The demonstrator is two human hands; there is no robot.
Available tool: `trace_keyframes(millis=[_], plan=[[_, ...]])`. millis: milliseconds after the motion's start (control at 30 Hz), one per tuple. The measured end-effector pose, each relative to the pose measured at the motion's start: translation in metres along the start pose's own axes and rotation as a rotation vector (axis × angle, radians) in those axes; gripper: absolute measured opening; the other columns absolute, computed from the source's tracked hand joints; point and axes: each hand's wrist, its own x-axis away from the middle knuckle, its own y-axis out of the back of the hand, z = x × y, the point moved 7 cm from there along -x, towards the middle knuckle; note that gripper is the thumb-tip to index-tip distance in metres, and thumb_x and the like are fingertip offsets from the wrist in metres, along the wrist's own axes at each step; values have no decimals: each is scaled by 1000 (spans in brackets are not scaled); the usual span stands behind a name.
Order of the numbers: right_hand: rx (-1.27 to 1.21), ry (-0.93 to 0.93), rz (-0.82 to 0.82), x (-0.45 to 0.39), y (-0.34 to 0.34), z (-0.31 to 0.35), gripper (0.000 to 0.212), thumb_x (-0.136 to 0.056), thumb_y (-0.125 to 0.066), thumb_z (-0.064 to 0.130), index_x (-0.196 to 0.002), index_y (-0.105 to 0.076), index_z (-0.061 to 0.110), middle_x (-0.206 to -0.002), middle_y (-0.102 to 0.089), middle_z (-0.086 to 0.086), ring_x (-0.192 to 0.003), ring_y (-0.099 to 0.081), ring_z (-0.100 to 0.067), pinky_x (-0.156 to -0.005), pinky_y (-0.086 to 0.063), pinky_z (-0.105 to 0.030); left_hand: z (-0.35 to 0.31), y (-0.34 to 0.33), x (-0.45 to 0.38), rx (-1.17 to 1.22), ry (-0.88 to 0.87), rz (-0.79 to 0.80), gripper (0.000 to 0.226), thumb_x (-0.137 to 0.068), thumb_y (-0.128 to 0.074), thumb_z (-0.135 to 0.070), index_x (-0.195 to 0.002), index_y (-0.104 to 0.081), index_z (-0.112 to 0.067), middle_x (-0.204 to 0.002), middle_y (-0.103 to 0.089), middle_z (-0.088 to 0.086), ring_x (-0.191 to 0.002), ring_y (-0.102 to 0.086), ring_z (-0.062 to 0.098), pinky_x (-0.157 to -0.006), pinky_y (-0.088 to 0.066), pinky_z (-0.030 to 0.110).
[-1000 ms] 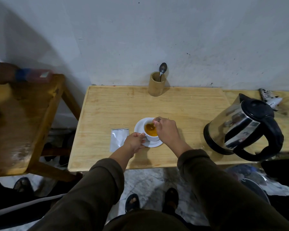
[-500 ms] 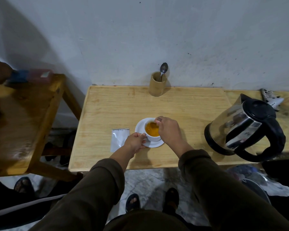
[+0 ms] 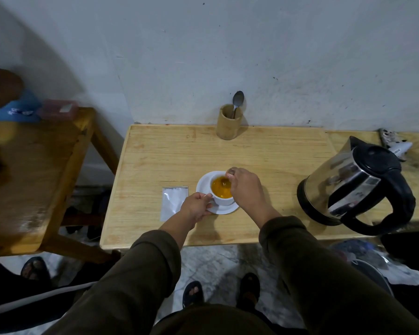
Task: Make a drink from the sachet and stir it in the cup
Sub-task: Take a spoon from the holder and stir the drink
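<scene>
A white cup (image 3: 224, 200) full of orange drink stands on a white saucer (image 3: 203, 184) in the middle of the light wooden table (image 3: 264, 155). My left hand (image 3: 196, 207) pinches the cup's handle and the saucer's near-left rim. Over the cup's right side, my right hand (image 3: 244, 187) grips a spoon (image 3: 225, 182) whose bowl dips into the drink. The silvery sachet (image 3: 172, 201) lies flat on the table just left of the saucer.
A steel kettle (image 3: 356, 187) with a black handle stands at the right. At the back by the wall, a bamboo holder (image 3: 228, 126) carries another spoon (image 3: 237, 99). A darker wooden table (image 3: 34, 180) stands to the left. A crumpled wrapper (image 3: 394, 143) lies behind the kettle.
My right hand has shifted slightly around the cup's rim with the spoon in the drink. My left hand and the cup stay where they were.
</scene>
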Motion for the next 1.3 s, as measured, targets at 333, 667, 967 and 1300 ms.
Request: trace_keyframes(millis=[333, 667, 967, 1300], plan=[[-48, 22, 53, 4, 2, 5, 26, -97, -41, 18, -99, -61, 1, -98, -66, -18, -92, -60, -32, -77, -43, -33, -1, 0, 1, -29, -9, -6, 20, -95, -52, -28, -102, -56, -10, -108, -62, 11, -95, -61, 23, -64, -52, 22], [35, 58, 37, 4, -3, 4, 29, -97, -39, 16, -106, -66, 9, -106, -70, -11, -96, -63, -29, -82, -47, -33, -4, 0, 4, -56, -25, -24, 19, -96, -51, -27, -98, -55, -9, -104, -61, 10, -93, -59, 23, -65, -49, 22], [-52, 14, 34, 6, 3, 2, 28, -98, -41, 17, -111, -59, 0, -105, -65, -18, -98, -60, -32, -76, -37, -26, -2, 1, 2, -61, -13, -17, 19, -96, -50, -29, -101, -55, -12, -106, -62, 9, -96, -60, 23, -69, -49, 23], [-15, 60, -38, 10, -3, 4, 27, -95, -44, 9, -108, -68, 6, -110, -70, -13, -99, -64, -30, -86, -50, -34, 2, 1, -4, -28, -19, -27, 16, -95, -53, -26, -94, -56, -10, -104, -62, 12, -96, -61, 26, -67, -52, 24]])
